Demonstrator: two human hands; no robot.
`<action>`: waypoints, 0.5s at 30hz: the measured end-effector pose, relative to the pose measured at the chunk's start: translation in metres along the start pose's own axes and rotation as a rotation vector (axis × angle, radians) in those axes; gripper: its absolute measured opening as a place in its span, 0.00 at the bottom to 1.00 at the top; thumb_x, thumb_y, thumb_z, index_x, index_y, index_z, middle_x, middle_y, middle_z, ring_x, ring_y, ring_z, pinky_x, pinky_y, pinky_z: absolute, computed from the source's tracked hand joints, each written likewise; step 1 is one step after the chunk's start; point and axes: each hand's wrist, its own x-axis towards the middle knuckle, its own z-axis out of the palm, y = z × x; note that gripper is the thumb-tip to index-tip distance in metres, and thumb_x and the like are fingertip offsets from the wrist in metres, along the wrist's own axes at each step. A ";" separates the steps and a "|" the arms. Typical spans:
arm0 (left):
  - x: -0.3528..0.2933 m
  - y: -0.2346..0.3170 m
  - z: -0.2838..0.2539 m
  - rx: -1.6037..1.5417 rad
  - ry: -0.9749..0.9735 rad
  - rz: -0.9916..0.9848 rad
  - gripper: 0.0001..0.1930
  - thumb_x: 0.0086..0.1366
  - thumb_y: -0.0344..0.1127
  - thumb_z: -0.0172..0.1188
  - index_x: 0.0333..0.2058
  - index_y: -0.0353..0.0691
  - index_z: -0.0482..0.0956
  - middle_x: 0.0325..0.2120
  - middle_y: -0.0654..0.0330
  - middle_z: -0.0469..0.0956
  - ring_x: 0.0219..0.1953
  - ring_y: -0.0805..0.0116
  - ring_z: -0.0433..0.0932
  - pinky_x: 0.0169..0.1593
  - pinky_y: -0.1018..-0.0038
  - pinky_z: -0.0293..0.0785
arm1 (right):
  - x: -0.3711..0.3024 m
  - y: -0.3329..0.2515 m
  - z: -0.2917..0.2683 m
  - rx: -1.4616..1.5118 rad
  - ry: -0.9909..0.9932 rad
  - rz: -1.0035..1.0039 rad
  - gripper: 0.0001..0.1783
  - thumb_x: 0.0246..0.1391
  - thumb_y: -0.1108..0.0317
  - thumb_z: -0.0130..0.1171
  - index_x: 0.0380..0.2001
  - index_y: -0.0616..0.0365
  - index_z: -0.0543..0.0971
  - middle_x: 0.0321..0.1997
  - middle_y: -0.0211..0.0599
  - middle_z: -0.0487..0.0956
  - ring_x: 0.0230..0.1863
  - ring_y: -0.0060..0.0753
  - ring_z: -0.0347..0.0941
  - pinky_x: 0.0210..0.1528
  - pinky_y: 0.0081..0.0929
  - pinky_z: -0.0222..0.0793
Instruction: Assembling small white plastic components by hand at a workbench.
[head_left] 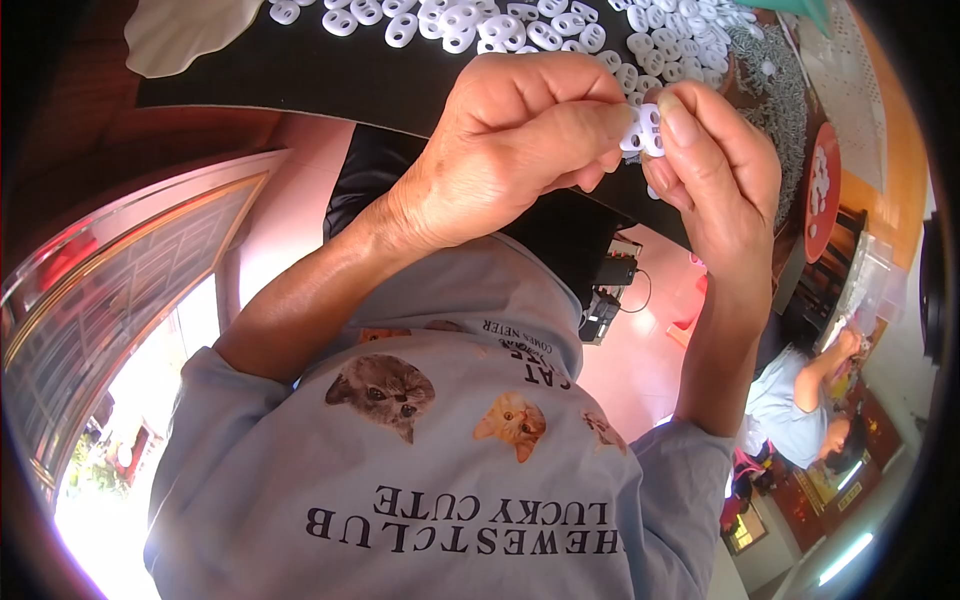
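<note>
A small white piece with holes (pixel 651 130) is held up between the two hands, above the near edge of a dark bench (pixel 290 65). By the left hand (pixel 515 140) it is pinched from the left, with the thumb laid along the top and the other fingers curled under. By the right hand (pixel 728 165) it is gripped from the right between thumb and fingertips, the remaining fingers bent inward. Whether one piece or two overlapping ones are held cannot be told, as much is covered by the fingertips. Another white bit (pixel 652 192) is seen just below the right fingers; whether it is held there cannot be made out.

The far part of the bench is covered by a spread of loose white oval pieces (pixel 460 22), many showing two holes. To the right of these, a mass of small grey parts (pixel 780 100) is heaped, too fine to be told apart. Farther right, more white pieces are carried on a red plate (pixel 816 240). At the far left, a pale dish with a wavy rim (pixel 185 35) is placed. Well apart, on the right, a co-worker in a blue top (pixel 785 395) is seen.
</note>
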 end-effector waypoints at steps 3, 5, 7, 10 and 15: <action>0.000 0.001 0.000 -0.007 -0.001 0.003 0.08 0.65 0.32 0.51 0.33 0.33 0.76 0.24 0.64 0.74 0.24 0.82 0.69 0.23 0.87 0.60 | -0.001 -0.002 0.004 -0.014 0.052 0.015 0.12 0.63 0.66 0.50 0.30 0.65 0.74 0.18 0.22 0.65 0.21 0.12 0.58 0.23 0.15 0.53; -0.001 0.001 0.000 -0.009 -0.001 -0.007 0.08 0.65 0.32 0.51 0.33 0.34 0.76 0.23 0.64 0.74 0.24 0.82 0.69 0.23 0.87 0.60 | -0.001 -0.003 0.007 -0.007 0.069 0.014 0.12 0.63 0.66 0.51 0.31 0.65 0.74 0.18 0.22 0.66 0.21 0.12 0.57 0.22 0.15 0.54; -0.001 0.001 -0.001 0.003 -0.003 0.008 0.08 0.65 0.32 0.50 0.33 0.34 0.76 0.24 0.64 0.74 0.24 0.82 0.69 0.23 0.87 0.60 | -0.002 -0.002 0.008 -0.050 0.080 -0.005 0.11 0.63 0.67 0.51 0.31 0.64 0.74 0.18 0.23 0.66 0.20 0.12 0.58 0.22 0.16 0.54; -0.001 -0.003 0.001 0.020 0.013 0.072 0.09 0.65 0.31 0.49 0.33 0.33 0.76 0.24 0.64 0.74 0.24 0.82 0.70 0.24 0.87 0.61 | -0.004 -0.002 0.013 -0.280 0.118 -0.148 0.10 0.62 0.68 0.51 0.32 0.65 0.74 0.20 0.24 0.69 0.21 0.13 0.61 0.24 0.14 0.57; -0.001 0.001 -0.001 0.024 -0.039 0.037 0.10 0.66 0.31 0.48 0.33 0.30 0.76 0.25 0.61 0.75 0.25 0.78 0.71 0.26 0.82 0.64 | -0.002 0.008 0.000 -0.722 0.029 -0.462 0.07 0.56 0.74 0.58 0.36 0.66 0.73 0.24 0.30 0.76 0.25 0.18 0.71 0.28 0.15 0.66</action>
